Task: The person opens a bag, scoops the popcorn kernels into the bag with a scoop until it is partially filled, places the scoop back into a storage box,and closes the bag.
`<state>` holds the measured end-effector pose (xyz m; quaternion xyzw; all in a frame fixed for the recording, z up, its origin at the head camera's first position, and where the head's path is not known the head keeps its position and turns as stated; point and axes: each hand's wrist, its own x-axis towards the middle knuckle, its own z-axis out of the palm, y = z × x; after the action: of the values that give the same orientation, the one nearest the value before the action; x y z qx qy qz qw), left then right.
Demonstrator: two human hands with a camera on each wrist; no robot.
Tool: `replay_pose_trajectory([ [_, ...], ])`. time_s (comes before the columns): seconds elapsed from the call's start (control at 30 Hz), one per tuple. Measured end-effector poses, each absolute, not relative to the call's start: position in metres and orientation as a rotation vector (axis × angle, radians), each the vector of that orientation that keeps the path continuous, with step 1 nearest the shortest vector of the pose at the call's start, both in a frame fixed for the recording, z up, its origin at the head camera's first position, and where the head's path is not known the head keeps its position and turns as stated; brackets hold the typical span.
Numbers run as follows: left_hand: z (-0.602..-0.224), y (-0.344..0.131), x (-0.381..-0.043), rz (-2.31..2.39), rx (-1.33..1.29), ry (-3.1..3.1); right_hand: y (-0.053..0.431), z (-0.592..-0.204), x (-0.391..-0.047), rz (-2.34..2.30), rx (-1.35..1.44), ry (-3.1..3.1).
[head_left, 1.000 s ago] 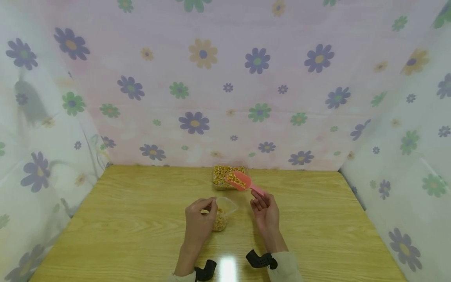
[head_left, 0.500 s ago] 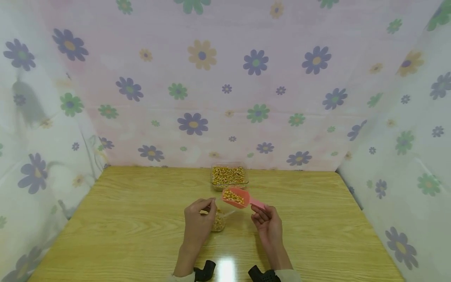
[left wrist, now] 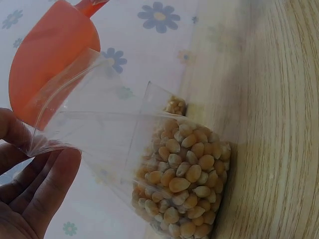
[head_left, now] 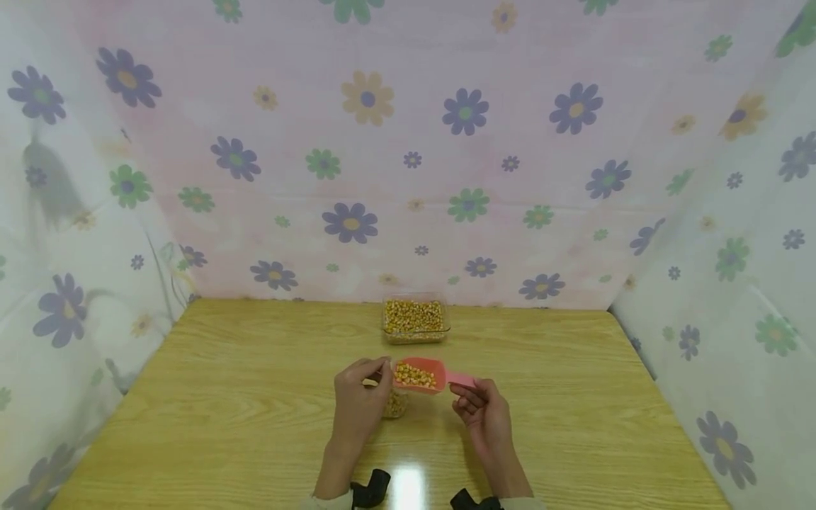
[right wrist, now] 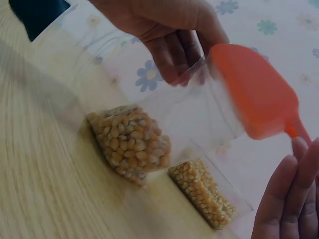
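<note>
My left hand [head_left: 362, 397] pinches the upper edge of a clear plastic bag [left wrist: 104, 94], which stands on the table with corn kernels [left wrist: 179, 174] filling its lower part. My right hand [head_left: 487, 418] holds a pink-orange scoop [head_left: 440, 375] by its handle. Kernels lie in the scoop's bowl, seen from above in the head view. In both wrist views the scoop's tip is at the bag's mouth, close to the left fingers [right wrist: 174, 55]. Behind the bag stands a clear rectangular container [head_left: 416, 338] of corn kernels.
The wooden table [head_left: 255, 368] reaches back to a flower-patterned cloth [head_left: 408, 212], which also hangs at both sides. Each wrist wears a black mount, with the left mount [head_left: 371, 489] near the table's front. A bright light reflection lies between the forearms.
From above the container, my right hand has brought the loaded scoop back toward me and left, to the bag's mouth. My left hand has stayed in place, pinching the bag.
</note>
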<state>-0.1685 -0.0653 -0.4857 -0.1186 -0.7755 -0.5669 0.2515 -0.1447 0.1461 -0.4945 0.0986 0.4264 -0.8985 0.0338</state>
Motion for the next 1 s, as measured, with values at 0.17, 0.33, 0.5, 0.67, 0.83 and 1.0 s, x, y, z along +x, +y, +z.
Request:
replay_pose_trajectory([
  [0.17,-0.485,-0.065,-0.169,-1.529,-0.331,-2.129,0.144,-0.486,-0.146,-2.740,0.375,1.425],
  [0.33,-0.483,-0.065,-0.169,-1.533,-0.314,-2.145,0.142,-0.477,-0.148,-2.731,0.339,1.612],
  [0.5,-0.483,-0.066,-0.170,-1.543,-0.307,-2.146,0.140,-0.470,-0.151,-2.669,0.365,1.798],
  [0.67,-0.483,-0.065,-0.171,-1.545,-0.297,-2.153,0.139,-0.461,-0.155,-2.560,0.377,2.010],
  [0.83,-0.483,-0.064,-0.170,-1.567,-0.294,-2.145,0.139,-0.448,-0.155,-2.485,0.377,2.095],
  [1.0,-0.484,-0.063,-0.168,-1.563,-0.279,-2.142,0.138,-0.439,-0.150,-2.405,0.378,2.146],
])
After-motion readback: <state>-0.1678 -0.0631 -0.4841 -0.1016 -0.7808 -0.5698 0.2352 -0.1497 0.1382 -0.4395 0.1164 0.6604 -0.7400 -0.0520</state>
